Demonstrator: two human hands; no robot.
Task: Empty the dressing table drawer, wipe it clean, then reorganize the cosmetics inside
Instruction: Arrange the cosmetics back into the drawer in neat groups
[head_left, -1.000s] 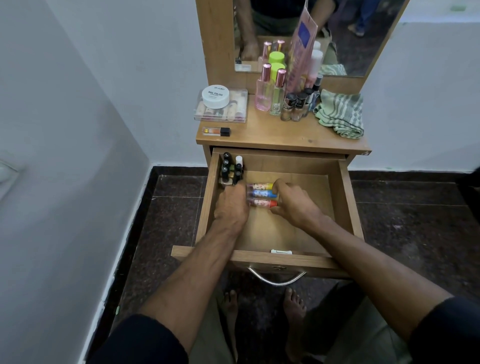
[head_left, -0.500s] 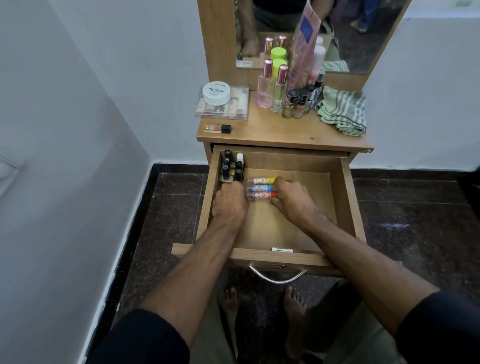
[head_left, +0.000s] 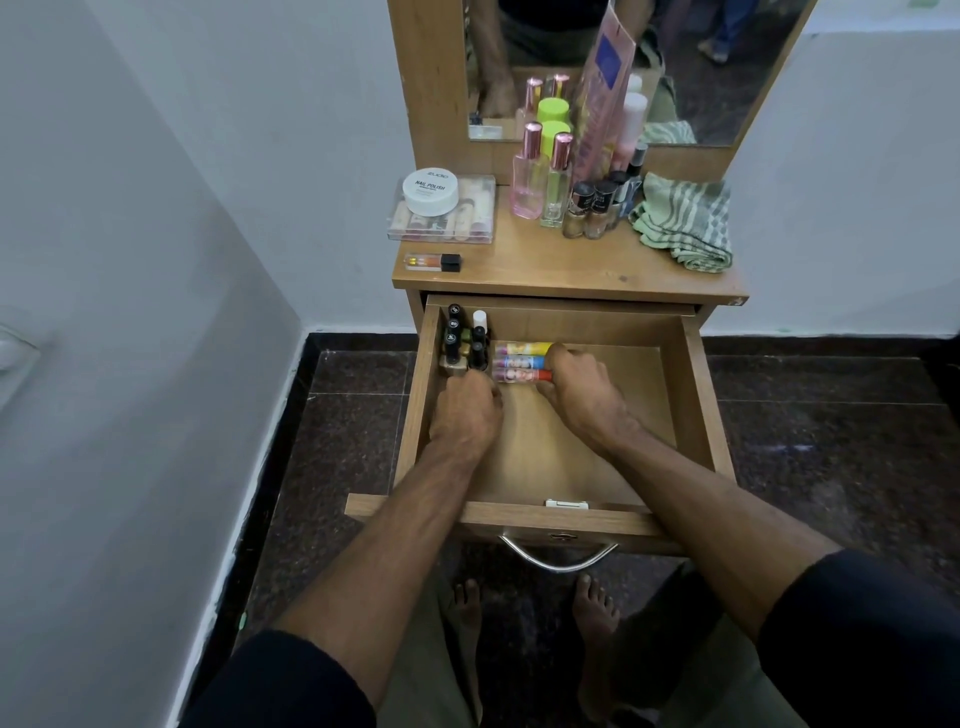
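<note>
The wooden drawer (head_left: 693, 395) is pulled out below the dressing table top. Three lip balm tubes (head_left: 519, 361) with yellow, blue and red caps lie side by side on its floor, near the back left. My right hand (head_left: 579, 387) holds their cap ends, thumb under the red cap and fingers over the yellow one. My left hand (head_left: 467, 413) has its curled fingers against their left ends, fingertips hidden. Several nail polish bottles (head_left: 460, 343) stand in the back left corner, just beyond my left hand.
On the table top (head_left: 571, 270) are a clear box (head_left: 441, 218) with a white nail polish jar on it, a small tube (head_left: 434, 262), perfume bottles (head_left: 543, 179), small bottles (head_left: 597, 208) and a green striped cloth (head_left: 685, 223). A wall stands close on the left. My bare feet are under the drawer.
Both hands have slid the three tubes toward the back of the drawer, up beside the nail polish bottles. The grip on the tubes looks the same.
</note>
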